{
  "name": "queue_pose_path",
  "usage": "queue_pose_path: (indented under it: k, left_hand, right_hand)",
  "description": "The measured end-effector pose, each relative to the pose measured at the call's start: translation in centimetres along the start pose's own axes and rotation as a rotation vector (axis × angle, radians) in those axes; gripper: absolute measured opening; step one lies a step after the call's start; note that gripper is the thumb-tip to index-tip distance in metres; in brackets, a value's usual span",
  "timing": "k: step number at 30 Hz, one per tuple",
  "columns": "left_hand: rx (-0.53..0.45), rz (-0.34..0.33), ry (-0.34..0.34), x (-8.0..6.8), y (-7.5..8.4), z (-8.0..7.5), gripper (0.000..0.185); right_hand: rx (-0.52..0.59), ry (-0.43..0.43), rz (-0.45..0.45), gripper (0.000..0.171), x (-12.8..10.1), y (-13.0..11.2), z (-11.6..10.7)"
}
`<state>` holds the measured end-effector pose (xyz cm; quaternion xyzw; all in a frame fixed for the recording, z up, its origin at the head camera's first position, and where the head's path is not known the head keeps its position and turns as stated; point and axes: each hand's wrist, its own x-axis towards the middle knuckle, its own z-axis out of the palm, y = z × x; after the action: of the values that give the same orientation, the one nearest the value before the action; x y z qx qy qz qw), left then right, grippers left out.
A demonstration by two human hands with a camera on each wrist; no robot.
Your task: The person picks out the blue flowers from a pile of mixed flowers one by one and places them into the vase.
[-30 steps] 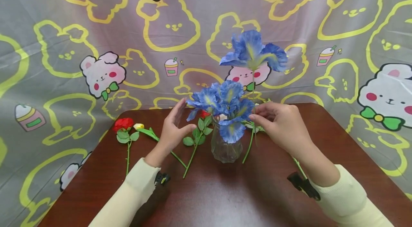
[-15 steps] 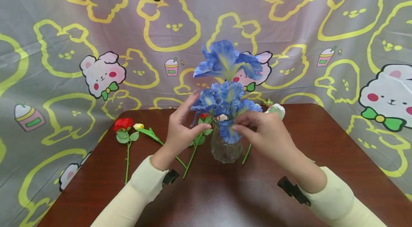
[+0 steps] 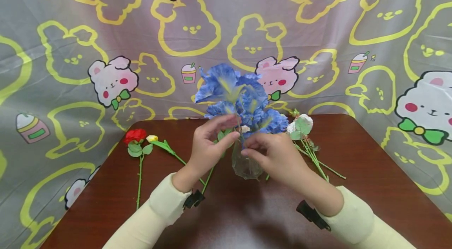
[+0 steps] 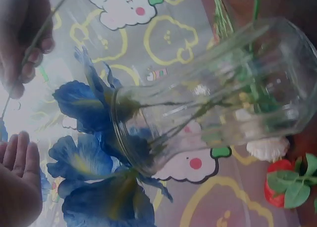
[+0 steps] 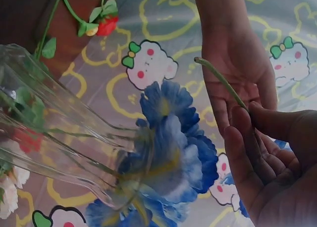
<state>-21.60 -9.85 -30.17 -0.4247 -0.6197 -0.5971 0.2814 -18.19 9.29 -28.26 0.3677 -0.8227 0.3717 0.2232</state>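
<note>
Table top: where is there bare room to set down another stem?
Bare wood lies along the near edge of the table between the sleeves, and at far right beyond the white flowers. Around the glass vase, both hands crowd.

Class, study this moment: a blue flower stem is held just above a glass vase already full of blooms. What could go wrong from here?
1. The right hand pinches the green stem, whose cut end is still outside the glass vase; it could miss the narrow mouth.
2. The blue flowers already crowd the neck, so pushing in might dislodge them.
3. Neither hand appears to hold the vase; the left hand is open beside it, so a nudge could perhaps tip it.
</note>
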Motion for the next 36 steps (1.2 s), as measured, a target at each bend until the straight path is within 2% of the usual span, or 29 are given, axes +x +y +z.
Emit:
queue_pose_path:
  k: [6, 10, 21, 28, 31, 36]
  left_hand:
    - [-0.089, -0.175, 0.053, -0.3, 0.3, 0.4, 0.027]
    - [-0.089, -0.243, 0.079, -0.4, 0.4, 0.6, 0.021]
    - [-0.094, -0.342, 0.116, -0.2, 0.9, 0.7, 0.019]
    - [-0.092, -0.406, 0.109, 0.1, 1.6, 0.6, 0.022]
    - [-0.08, -0.405, 0.104, 0.2, 1.8, 0.4, 0.022]
    - [-0.054, -0.367, 0.114, 0.7, 2.1, -0.1, 0.02]
  right_hand:
    - [-0.004, -0.003, 0.004, 0.008, -0.2, 0.4, 0.8]
    - [-0.016, -0.015, 0.002, 0.008, -0.4, 0.6, 1.1]
    - [-0.005, -0.049, 0.021, 0.008, -0.4, 0.6, 1.4]
    - [-0.007, -0.052, 0.02, 0.008, -0.3, 0.8, 1.3]
    - [0.005, -0.061, 0.034, 0.008, -0.3, 0.8, 0.9]
    - [0.022, -0.067, 0.099, 0.012, -0.4, 0.7, -0.3]
